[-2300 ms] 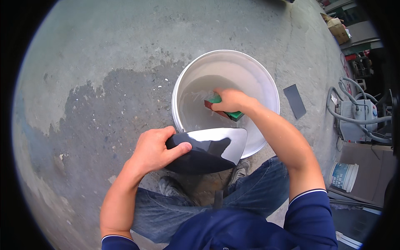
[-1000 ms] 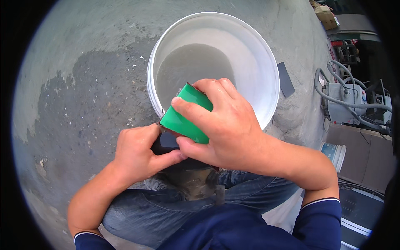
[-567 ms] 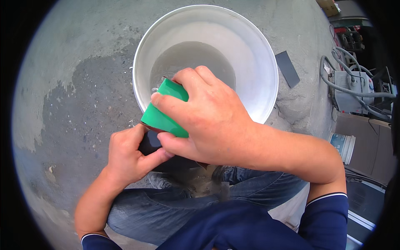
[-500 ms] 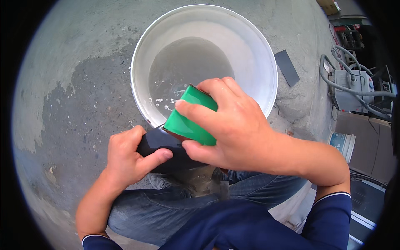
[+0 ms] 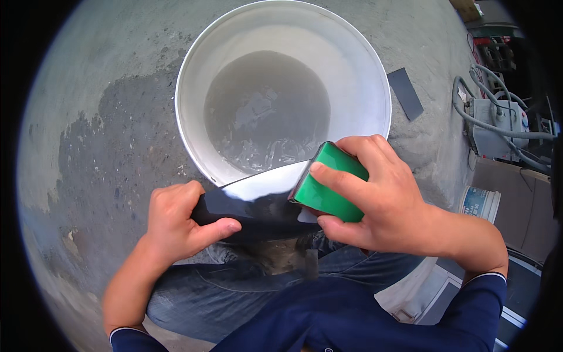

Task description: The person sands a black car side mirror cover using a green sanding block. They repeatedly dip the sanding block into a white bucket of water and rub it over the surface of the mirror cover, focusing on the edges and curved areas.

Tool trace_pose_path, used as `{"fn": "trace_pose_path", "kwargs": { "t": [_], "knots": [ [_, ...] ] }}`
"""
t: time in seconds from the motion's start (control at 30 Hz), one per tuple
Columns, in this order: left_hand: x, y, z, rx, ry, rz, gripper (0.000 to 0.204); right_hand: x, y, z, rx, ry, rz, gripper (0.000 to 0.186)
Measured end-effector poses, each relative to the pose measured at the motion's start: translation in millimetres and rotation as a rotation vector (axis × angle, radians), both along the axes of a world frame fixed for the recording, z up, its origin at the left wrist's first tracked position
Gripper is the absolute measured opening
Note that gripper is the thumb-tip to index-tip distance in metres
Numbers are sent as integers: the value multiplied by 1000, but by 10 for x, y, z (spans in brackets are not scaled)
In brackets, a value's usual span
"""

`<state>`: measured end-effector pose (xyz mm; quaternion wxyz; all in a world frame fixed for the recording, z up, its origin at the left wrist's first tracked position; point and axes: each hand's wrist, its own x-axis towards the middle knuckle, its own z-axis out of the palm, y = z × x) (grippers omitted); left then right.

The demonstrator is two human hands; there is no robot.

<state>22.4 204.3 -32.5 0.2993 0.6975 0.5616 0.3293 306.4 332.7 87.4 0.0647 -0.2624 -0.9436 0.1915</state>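
My left hand (image 5: pixel 179 226) is closed on the left end of a glossy black curved piece (image 5: pixel 246 211), held over my legs at the near rim of a white bucket (image 5: pixel 360 79). My right hand (image 5: pixel 381 205) grips a green block (image 5: pixel 332 190) with a reddish-brown layer beneath it, resting on the right part of the black piece, which it partly hides. Cloudy water (image 5: pixel 267 105) lies in the bottom of the bucket, with ripples toward the near side.
A dark rectangular sheet (image 5: pixel 404 94) lies on the concrete floor (image 5: pixel 105 146) right of the bucket. At the right stand a grey machine with looping hoses (image 5: pixel 489 123) and a small white pail (image 5: pixel 481 202). A dark wet patch spreads over the floor at the left.
My right hand has lifted the green block from the bucket onto the black piece, then moved it rightward along it. More of the piece's glossy surface shows. My left hand keeps its hold.
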Motion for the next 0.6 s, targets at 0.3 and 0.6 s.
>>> {"fn": "trace_pose_path", "kwargs": {
  "t": [0.3, 0.6],
  "knots": [
    [-19, -53, 17, -52, 20, 3, 67, -143, -48, -69, -30, 16, 27, 65],
    [23, 5, 29, -49, -15, 2, 67, -591, 53, -347, 12, 115, -7, 56]
  ]
}}
